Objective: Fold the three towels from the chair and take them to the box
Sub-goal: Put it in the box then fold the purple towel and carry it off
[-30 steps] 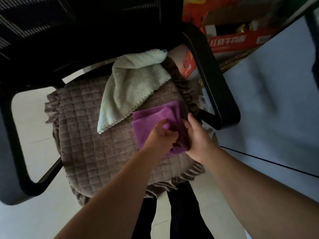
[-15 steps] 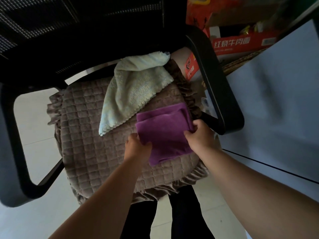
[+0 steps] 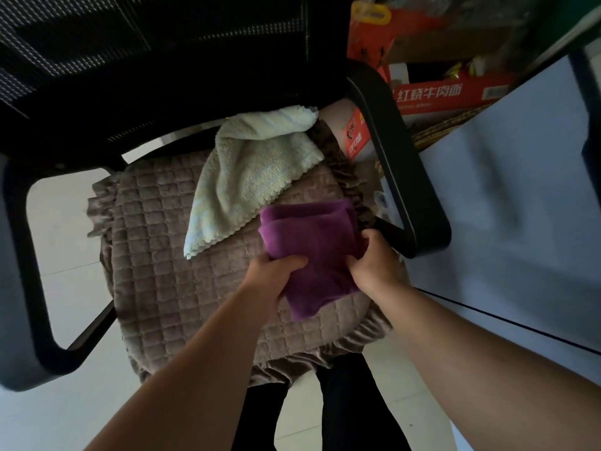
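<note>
Purple towel (image 3: 312,245), folded, pinched by left hand (image 3: 271,278) at 7 o'clock, right hand (image 3: 374,265) at 4, likely squaring edges. Pale towel (image 3: 250,177) at 11 waits unfolded.

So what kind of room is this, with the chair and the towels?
Probably a home office or storage corner, though I can't be sure. There is a black mesh office chair with a quilted seat cushion, a pale desk beside it, and red cardboard food boxes stacked underneath.
</note>
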